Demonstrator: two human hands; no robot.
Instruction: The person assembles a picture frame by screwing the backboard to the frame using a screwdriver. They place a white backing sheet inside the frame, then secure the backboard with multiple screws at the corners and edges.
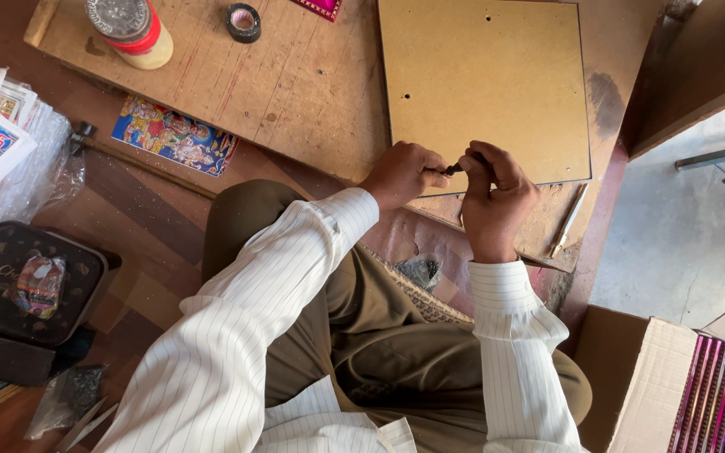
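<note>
Here, left hand (402, 174) and right hand (491, 195) both pinch small dark metal piece (453, 169) between closed fingers, at near edge of fibreboard panel (480, 84) on worktop (295, 92). Piece likely light, stiff, easily dropped; fingertip grip suits. Panel thin, rigid.

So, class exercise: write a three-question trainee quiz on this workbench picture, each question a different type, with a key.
1. True or false: the roll of black tape lies on the plain brown board.
2. Where are the left hand and right hand? A) at the board's near edge B) over the cardboard box C) on the red-banded jar
3. What colourful flat thing lies left of the person's knee?

Key: 1 false, it lies on the worktop. 2 A. 3 a printed picture.
</note>
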